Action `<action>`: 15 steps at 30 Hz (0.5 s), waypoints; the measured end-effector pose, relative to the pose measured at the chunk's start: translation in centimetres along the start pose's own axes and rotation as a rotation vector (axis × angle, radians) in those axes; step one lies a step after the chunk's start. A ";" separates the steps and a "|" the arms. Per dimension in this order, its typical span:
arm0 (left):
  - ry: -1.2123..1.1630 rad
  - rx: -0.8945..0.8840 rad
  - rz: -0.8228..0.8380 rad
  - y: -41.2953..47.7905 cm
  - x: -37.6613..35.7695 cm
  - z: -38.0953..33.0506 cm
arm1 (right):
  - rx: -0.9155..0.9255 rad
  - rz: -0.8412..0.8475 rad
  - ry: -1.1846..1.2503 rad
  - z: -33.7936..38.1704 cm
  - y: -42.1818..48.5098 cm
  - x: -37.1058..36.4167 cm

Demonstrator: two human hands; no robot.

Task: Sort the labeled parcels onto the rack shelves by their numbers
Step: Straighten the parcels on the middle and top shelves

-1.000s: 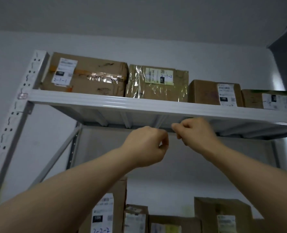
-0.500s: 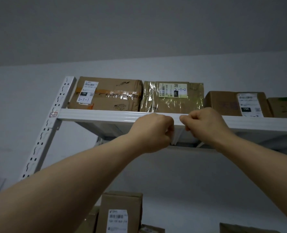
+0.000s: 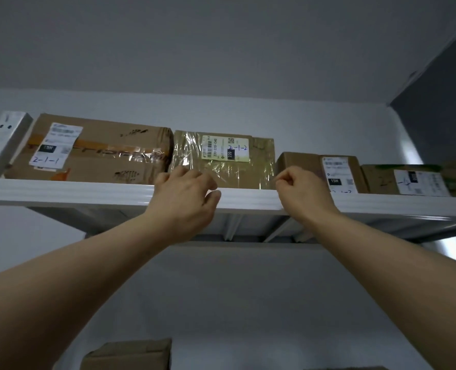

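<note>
Several brown parcels stand in a row on the white top shelf point(image 3: 75, 189). From the left: a large box marked 2-1-1 point(image 3: 96, 153), a plastic-wrapped parcel marked 2-1-2 point(image 3: 232, 161), a small box point(image 3: 301, 161) with a white label, and a further box point(image 3: 408, 180). My left hand point(image 3: 187, 198) reaches over the shelf edge, fingers spread at the lower left corner of the 2-1-2 parcel. My right hand point(image 3: 301, 190) is curled at that parcel's lower right corner, in front of the small box. Neither hand plainly grips anything.
A perforated white upright point(image 3: 0, 142) carries the shelf at the left. A white wall lies behind the rack, a dark wall point(image 3: 440, 108) at the right. Below, the top of another cardboard box point(image 3: 131, 353) shows on a lower level.
Both hands have risen from under the shelf to its front edge and moved apart to either side of the 2-1-2 parcel. My left hand has opened its fingers. The view has tilted up.
</note>
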State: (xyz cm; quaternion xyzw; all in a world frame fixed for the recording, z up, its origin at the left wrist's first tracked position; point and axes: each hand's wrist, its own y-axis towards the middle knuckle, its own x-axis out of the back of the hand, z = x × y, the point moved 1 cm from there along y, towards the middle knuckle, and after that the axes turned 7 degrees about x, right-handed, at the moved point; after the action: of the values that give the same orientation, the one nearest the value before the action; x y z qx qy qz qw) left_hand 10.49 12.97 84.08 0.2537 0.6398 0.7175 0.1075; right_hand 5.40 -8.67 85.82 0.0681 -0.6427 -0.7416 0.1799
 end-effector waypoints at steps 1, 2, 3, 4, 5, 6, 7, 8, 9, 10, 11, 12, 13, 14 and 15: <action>-0.016 0.002 0.020 0.4 -0.3 0.1 | -0.013 -0.011 -0.004 -0.3 0.5 -0.1; -0.030 -0.003 0.030 0.7 -0.6 0.1 | -0.024 -0.025 -0.016 -0.6 1.0 -0.1; -0.048 -0.009 0.034 0.9 -0.9 0.1 | -0.038 -0.033 -0.038 -1.0 1.4 0.0; -0.064 -0.015 0.033 1.1 -1.0 0.1 | -0.056 -0.039 -0.065 -1.4 1.8 0.3; -0.078 -0.019 0.031 1.3 -1.3 0.1 | -0.078 -0.050 -0.090 -2.0 2.2 0.6; -0.090 -0.024 0.027 1.4 -1.5 0.1 | -0.101 -0.066 -0.113 -2.7 2.6 1.0; -0.093 -0.029 0.024 1.6 -1.7 0.1 | -0.130 -0.088 -0.130 -3.4 2.9 1.5; -0.085 -0.034 0.022 1.7 -2.0 0.0 | -0.166 -0.112 -0.133 -4.1 3.2 2.1; -0.075 -0.034 0.023 1.8 -2.2 -0.1 | -0.203 -0.130 -0.122 -4.7 3.3 2.7; -0.070 -0.031 0.024 2.0 -2.3 -0.2 | -0.233 -0.145 -0.111 -5.5 3.4 3.2; -0.073 -0.026 0.018 2.3 -2.4 -0.4 | -0.251 -0.154 -0.111 -6.1 3.5 3.7; -0.079 -0.023 0.006 2.5 -2.5 -0.7 | -0.262 -0.158 -0.118 -6.7 3.6 4.1; -0.086 -0.023 -0.008 2.8 -2.7 -1.0 | -0.268 -0.157 -0.124 -7.3 3.6 4.5; -0.098 -0.026 -0.024 3.2 -2.8 -1.5 | -0.267 -0.155 -0.123 -7.9 3.7 4.8; -0.112 -0.032 -0.039 3.5 -3.0 -1.9 | -0.262 -0.151 -0.114 -8.4 3.9 5.0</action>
State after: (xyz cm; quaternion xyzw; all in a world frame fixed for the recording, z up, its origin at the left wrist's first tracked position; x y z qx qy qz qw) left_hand 12.63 9.33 86.75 0.2794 0.6259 0.7101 0.1611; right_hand 4.24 -18.69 88.89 0.0500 -0.5427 -0.8331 0.0944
